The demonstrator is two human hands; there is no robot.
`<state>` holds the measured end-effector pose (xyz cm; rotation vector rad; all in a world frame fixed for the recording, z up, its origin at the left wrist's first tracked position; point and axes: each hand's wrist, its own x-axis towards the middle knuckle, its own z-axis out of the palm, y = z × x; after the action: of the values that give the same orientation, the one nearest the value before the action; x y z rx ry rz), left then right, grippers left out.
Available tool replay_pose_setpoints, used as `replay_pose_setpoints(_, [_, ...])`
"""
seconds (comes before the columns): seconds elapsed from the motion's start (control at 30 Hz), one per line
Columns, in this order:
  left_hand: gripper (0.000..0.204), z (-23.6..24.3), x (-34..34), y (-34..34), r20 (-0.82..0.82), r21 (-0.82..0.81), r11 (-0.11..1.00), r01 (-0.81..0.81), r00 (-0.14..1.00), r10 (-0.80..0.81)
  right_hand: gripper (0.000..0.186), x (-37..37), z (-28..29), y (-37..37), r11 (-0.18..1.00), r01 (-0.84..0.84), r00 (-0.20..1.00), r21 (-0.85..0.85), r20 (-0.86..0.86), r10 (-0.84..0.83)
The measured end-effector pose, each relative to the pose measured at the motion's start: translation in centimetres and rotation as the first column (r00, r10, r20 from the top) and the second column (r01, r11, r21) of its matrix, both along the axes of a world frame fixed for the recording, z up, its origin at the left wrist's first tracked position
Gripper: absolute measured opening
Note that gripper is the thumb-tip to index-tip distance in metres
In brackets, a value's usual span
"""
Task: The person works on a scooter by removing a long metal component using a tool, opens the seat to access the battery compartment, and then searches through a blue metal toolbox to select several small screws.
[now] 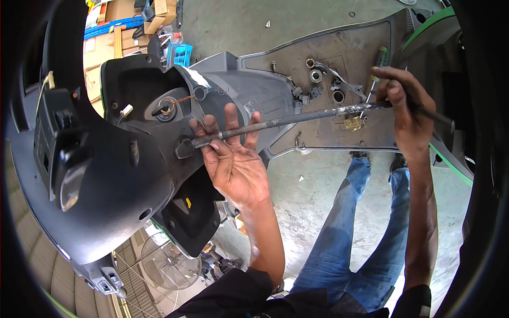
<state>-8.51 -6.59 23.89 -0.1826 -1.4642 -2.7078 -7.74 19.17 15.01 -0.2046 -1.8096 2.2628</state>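
Note:
My left hand (230, 164) is palm up, with outer fingers extended and a long, worn metal rod (286, 120) held across them beside my thumb. The rod's left end lies near a black knob (184, 149) on the scooter body (106, 206). My right hand (408, 114) grips the rod toward its other end, where a dark bar sticks out to the right. Just left of that hand is a green-handled screwdriver (379, 61). On the floorboard (318, 49) lie metal rings (316, 75), a curved bracket (347, 82), small dark fittings (315, 93) and a brassy part (354, 123).
A key (159, 109) with a chain sits in the scooter's upper panel. Cardboard boxes (159, 18) and a blue container (179, 54) are at upper left. A fan (169, 259) stands at lower left. My jean-clad legs (334, 228) are on the concrete floor (448, 201) below.

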Motion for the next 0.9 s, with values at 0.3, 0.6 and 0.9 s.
replay_pose_setpoints(0.3, [0.038, -0.3, -1.1, 0.1, -0.088, 0.29, 0.956, -0.031, 0.994, 0.059, 0.043, 2.0, -3.3, 0.6, 0.443, 0.408, 0.805, 0.798, -0.544, 0.239])
replay_pose_setpoints(0.6, [0.028, -0.9, -2.8, 0.5, -0.164, 0.501, 0.837, 0.221, 0.973, -0.159, 0.038, -2.0, -2.2, 2.0, 0.318, 0.699, 0.636, 0.641, -0.76, 0.132])
replay_pose_setpoints(0.9, [0.035, -1.8, -0.6, 2.3, 0.002, 0.092, 0.996, 0.015, 1.0, -0.015, 0.033, -2.6, -1.8, 0.5, 0.918, 0.017, 0.816, 0.396, -0.536, 0.216])
